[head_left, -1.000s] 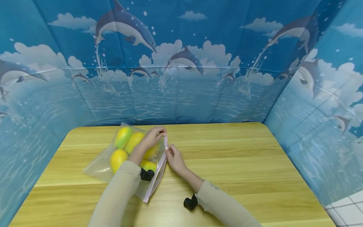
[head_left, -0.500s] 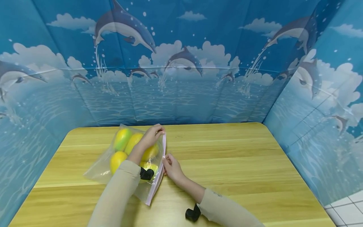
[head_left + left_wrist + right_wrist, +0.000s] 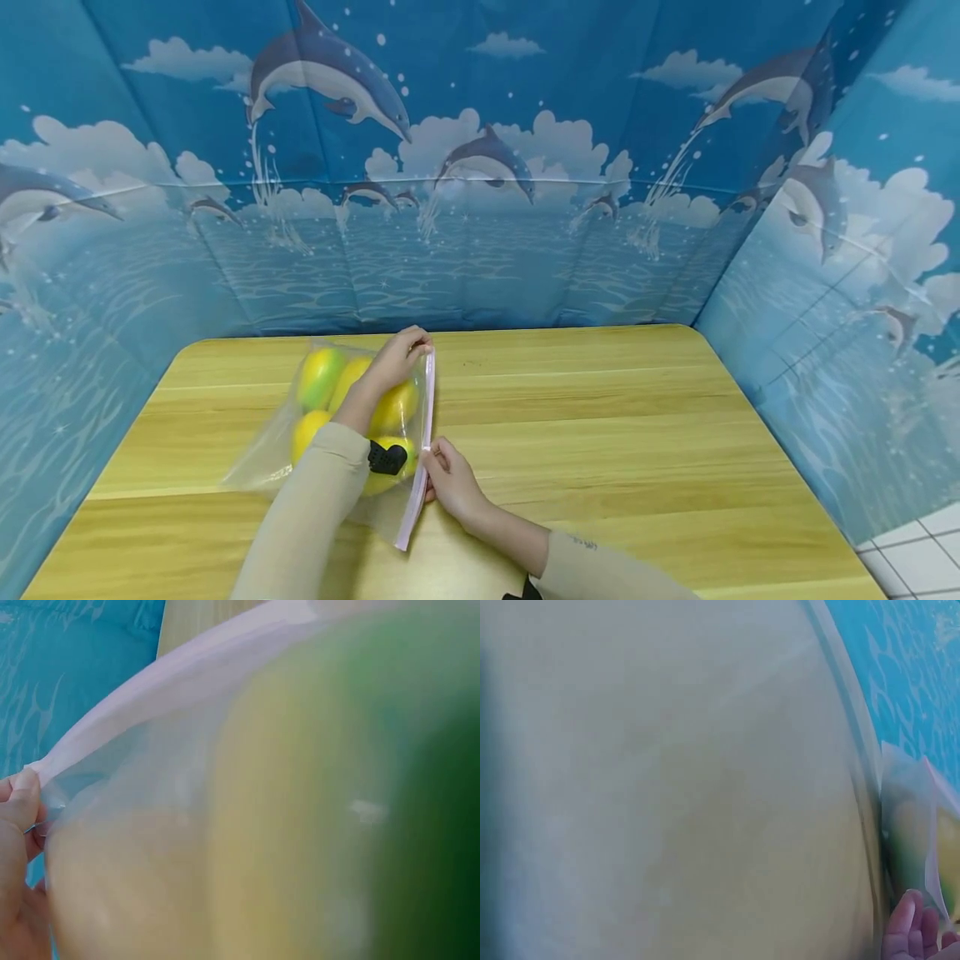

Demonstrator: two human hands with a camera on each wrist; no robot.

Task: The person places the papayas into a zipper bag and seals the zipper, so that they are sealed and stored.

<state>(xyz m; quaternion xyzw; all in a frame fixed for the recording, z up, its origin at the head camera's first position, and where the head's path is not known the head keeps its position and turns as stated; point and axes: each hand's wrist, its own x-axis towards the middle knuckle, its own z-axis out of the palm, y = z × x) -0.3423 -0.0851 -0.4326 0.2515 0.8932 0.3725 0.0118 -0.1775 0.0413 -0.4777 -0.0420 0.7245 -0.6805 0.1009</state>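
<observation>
- Wooden desk (image 3: 600, 433), ringed by a blue dolphin-print backdrop (image 3: 487, 167) on three sides.
- Clear zip bag (image 3: 262, 454) lying flat on the left half of the desk, mouth edge turned toward the middle.
- Inside it, yellow-green mangoes (image 3: 321, 375) packed together; loading looks done, nothing lying loose on the desk.
- Pale zip strip (image 3: 427, 400) running along the bag's mouth from the far corner down to the near one.
- Left hand (image 3: 397, 362) at the far corner, fingers pinching the end of the strip, anchoring it; same pinch up close in the left wrist view (image 3: 19, 847).
- Right hand (image 3: 450, 479) low on the strip, fingers (image 3: 437, 454) closed on it, roughly three quarters of the way toward the near corner.
- Judging from that: far stretch probably pressed shut, short near stretch left to seal; seal itself too fine to confirm.
- Right wrist view mostly blur: desk and a sliver of bag.
</observation>
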